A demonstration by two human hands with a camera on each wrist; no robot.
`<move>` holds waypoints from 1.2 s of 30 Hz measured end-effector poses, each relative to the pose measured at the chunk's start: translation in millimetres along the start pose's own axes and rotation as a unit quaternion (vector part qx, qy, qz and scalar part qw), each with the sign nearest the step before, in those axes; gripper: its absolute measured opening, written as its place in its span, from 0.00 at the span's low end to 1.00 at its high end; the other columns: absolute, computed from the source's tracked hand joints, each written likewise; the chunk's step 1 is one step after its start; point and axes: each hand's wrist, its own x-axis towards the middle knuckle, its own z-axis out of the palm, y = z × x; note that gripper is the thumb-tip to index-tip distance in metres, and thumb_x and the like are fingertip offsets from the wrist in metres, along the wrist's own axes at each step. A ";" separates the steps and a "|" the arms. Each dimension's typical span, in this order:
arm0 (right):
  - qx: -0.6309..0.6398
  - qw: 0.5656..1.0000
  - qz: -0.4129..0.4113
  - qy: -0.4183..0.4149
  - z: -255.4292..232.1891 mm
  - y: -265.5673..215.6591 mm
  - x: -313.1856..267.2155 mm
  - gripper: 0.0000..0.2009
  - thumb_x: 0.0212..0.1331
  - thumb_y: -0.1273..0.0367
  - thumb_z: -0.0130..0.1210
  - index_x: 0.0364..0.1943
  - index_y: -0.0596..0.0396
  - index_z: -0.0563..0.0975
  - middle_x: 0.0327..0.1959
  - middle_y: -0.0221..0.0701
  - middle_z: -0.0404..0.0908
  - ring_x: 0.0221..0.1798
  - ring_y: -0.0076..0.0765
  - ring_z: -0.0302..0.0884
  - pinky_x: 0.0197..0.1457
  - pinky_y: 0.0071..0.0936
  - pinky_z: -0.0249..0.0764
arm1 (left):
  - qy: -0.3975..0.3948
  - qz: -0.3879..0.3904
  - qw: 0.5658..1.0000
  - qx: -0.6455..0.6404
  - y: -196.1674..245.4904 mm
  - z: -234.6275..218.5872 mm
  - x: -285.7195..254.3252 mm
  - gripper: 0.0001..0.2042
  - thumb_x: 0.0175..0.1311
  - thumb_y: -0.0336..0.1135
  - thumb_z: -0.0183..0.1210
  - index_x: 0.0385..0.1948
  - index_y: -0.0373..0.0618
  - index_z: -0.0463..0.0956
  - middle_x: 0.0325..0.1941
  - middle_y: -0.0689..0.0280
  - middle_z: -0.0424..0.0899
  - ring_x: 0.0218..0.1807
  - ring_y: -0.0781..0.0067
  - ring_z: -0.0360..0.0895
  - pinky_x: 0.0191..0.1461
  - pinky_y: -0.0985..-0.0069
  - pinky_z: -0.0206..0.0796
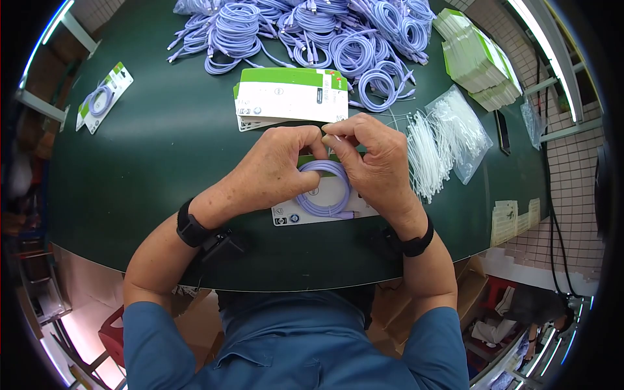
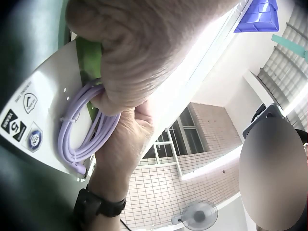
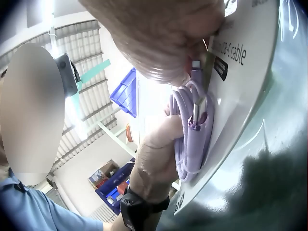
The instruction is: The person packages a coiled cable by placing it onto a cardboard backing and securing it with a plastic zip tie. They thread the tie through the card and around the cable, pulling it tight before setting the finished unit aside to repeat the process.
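Observation:
A lilac USB-C cable (image 1: 328, 207), coiled and tied, lies against a white and green packaging card (image 1: 286, 213) near the table's front edge. My left hand (image 1: 276, 162) grips the coil at its upper left, its thumb reaching into the loop. Above the coil, my right hand (image 1: 379, 162) pinches thumb to forefinger beside the left fingertips, on what looks like the thin end of a cable tie, mostly hidden by the fingers. The cable's metal plug (image 3: 196, 65) shows just below the fingers in the right wrist view.
Beyond the hands sits a stack of cards (image 1: 292, 94), with a heap of coiled lilac cables (image 1: 312, 32) behind. White cable ties (image 1: 429, 153) and their plastic bag (image 1: 465, 140) lie to the right. More cards (image 1: 478, 65) stand far right; a carded cable (image 1: 101, 101) lies left.

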 end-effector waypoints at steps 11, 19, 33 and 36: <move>-0.074 0.995 -0.059 -0.019 -8.1 -9.4 4.8 0.08 0.62 0.80 0.66 0.44 0.61 0.87 0.36 0.35 0.87 0.36 0.31 0.85 0.40 0.28 0.79 | 0.014 0.021 1.000 0.014 3.0 -4.7 -0.5 0.11 0.49 0.24 0.65 0.36 0.35 0.80 0.33 0.56 0.87 0.35 0.67 0.83 0.41 0.68 0.75; 0.079 0.983 0.046 -0.161 -28.8 -28.4 5.2 0.11 0.61 0.80 0.66 0.48 0.58 0.88 0.38 0.35 0.87 0.38 0.31 0.84 0.42 0.27 0.78 | 0.003 -0.002 1.000 0.011 7.6 -11.4 0.9 0.10 0.50 0.23 0.65 0.36 0.35 0.81 0.33 0.56 0.87 0.36 0.67 0.83 0.42 0.69 0.75; 0.047 0.991 0.022 -0.122 -31.3 -38.3 2.2 0.12 0.56 0.82 0.68 0.43 0.56 0.89 0.35 0.33 0.87 0.36 0.30 0.85 0.39 0.25 0.79 | 0.029 0.024 0.997 -0.066 7.5 -11.2 2.4 0.13 0.51 0.20 0.61 0.41 0.35 0.86 0.36 0.59 0.90 0.41 0.70 0.86 0.48 0.72 0.79; 0.042 0.995 0.006 -0.093 -28.9 -41.6 1.6 0.12 0.55 0.82 0.70 0.42 0.56 0.89 0.34 0.32 0.87 0.35 0.31 0.85 0.37 0.25 0.79 | 0.032 0.067 0.996 -0.049 6.0 -14.7 4.3 0.15 0.51 0.20 0.60 0.43 0.36 0.87 0.38 0.59 0.91 0.42 0.70 0.87 0.50 0.72 0.79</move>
